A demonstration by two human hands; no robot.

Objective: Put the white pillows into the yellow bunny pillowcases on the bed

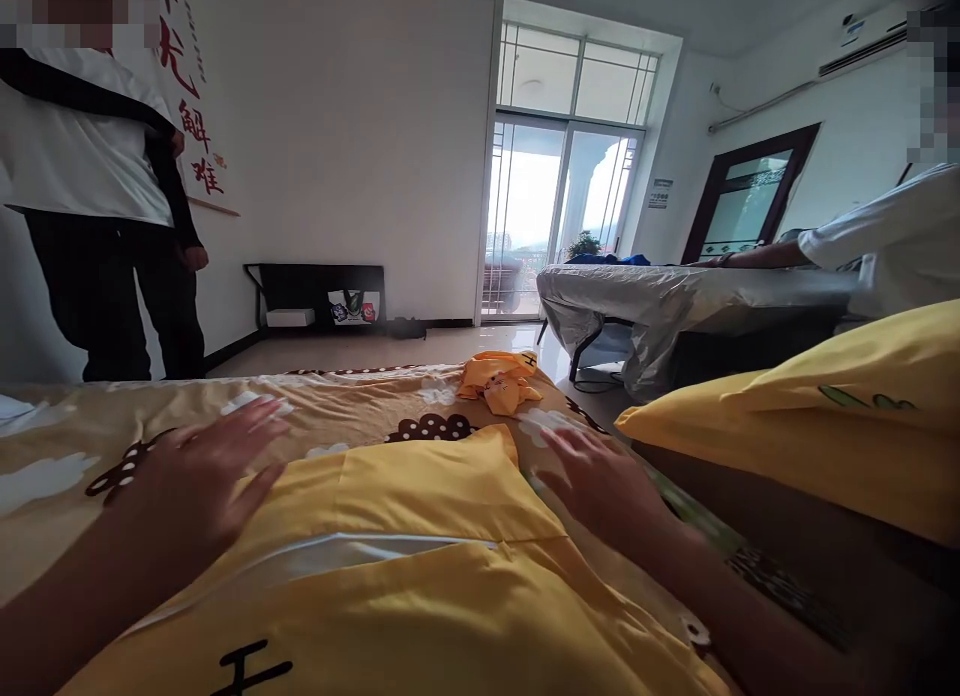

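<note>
A yellow pillowcase (442,601) lies before me on the patterned bed sheet (352,396), with black marks on its near part. Something white (352,548) shows through the long slit across it, probably a pillow inside. My left hand (206,466) is spread flat beside the far left corner, fingers apart and holding nothing. On the other side, my right hand (592,471) is just beyond the right edge, its fingers stretched out. Whether either hand touches the cloth is hard to tell. Farther back lies a crumpled orange cloth (499,381).
Another yellow pillow (817,406) is at the right. A person in a white top (90,146) stands beyond the bed at left. A second person's arm (780,254) reaches over a plastic-covered table (675,288). A black low bench (315,286) stands by the wall.
</note>
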